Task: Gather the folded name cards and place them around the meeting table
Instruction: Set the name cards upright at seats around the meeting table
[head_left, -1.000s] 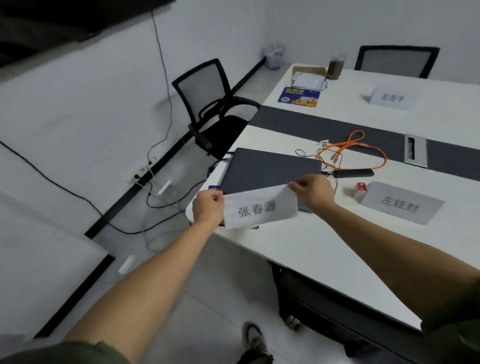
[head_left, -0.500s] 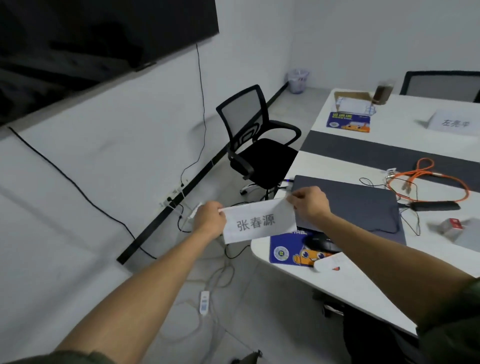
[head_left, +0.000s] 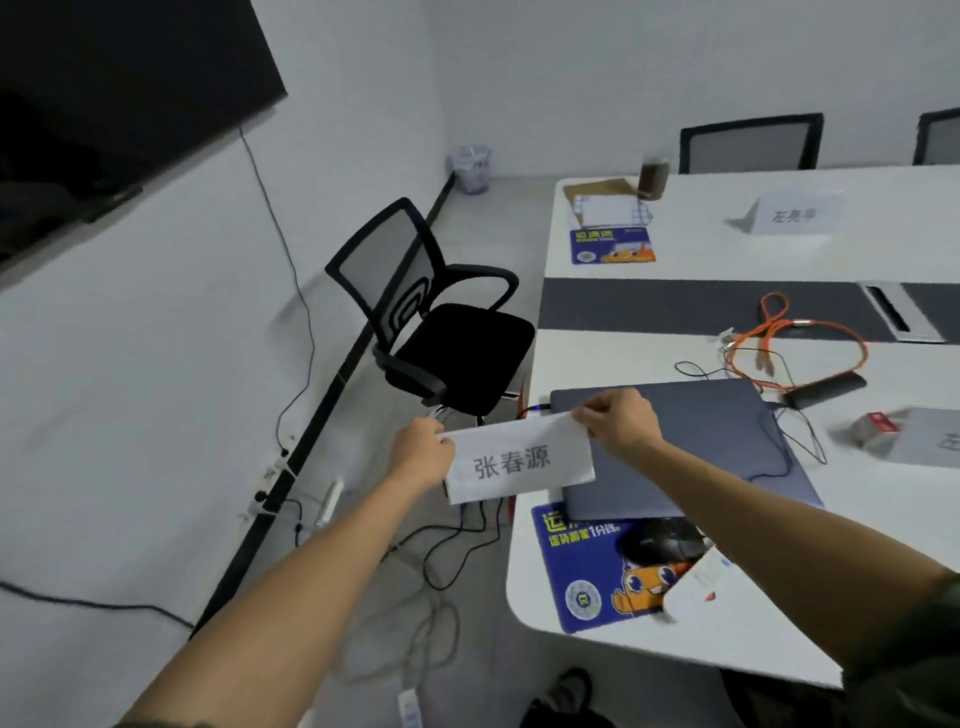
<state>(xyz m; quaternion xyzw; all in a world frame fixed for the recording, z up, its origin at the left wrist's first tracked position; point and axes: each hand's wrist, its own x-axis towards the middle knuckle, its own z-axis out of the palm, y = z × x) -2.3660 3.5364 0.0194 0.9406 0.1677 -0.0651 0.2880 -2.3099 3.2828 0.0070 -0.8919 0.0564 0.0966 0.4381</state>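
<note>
Both hands (head_left: 422, 451) pinching white name card (head_left: 517, 462), dark printed characters

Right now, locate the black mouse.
In the head view, lower right of centre, the black mouse sits on the blue mouse pad at the near corner of the table, beside the closed grey laptop.

Name card (head_left: 519, 460): matt white paper. Counter (head_left: 623, 332): smooth white laminate, matt grey strip. Laptop lid (head_left: 691, 431): matt grey. Chair (head_left: 415, 291): black mesh back. Mouse pad (head_left: 582, 577): glossy print.
</note>
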